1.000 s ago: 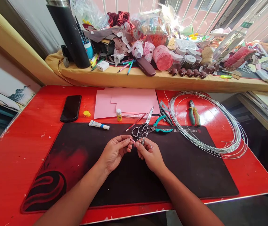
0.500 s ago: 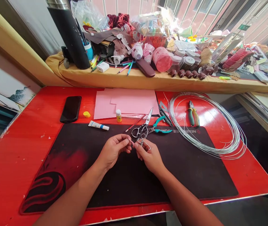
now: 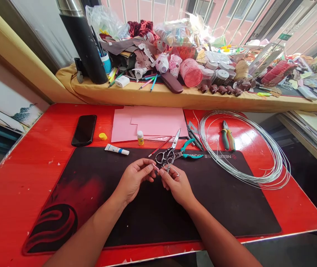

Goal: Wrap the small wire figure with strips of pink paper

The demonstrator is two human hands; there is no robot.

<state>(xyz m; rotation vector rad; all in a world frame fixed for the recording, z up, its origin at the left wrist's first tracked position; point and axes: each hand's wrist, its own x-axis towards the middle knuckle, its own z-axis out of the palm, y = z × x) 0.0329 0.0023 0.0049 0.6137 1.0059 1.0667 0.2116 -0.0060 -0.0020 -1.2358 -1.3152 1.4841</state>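
Between my two hands, over the middle of the black mat (image 3: 158, 218), is a small pink strip (image 3: 155, 167). The thumb and fingers of my left hand (image 3: 138, 177) pinch its left end. My right hand (image 3: 176, 184) is closed on a bent piece of silvery wire (image 3: 168, 168) with a coiled part and loops, and its thumb and finger meet the pink strip's right end. Whether the strip is wrapped on the wire is too small to tell. Just beyond my fingers lie scissors (image 3: 175, 140) and teal-handled pliers (image 3: 191, 156).
Behind the mat lie pink paper sheets (image 3: 158, 120), a small glue bottle (image 3: 140, 138), its yellow cap (image 3: 102, 136), a tube (image 3: 116, 149), a pencil (image 3: 161, 145) and a phone (image 3: 84, 129). A large wire coil (image 3: 279, 163) and green-yellow pliers (image 3: 227, 137) are at the right. A cluttered sill (image 3: 136, 97) runs behind.
Both hands keep nearly the same pose around the pink strip and wire. The view has shifted very slightly; nothing was taken up or let go.
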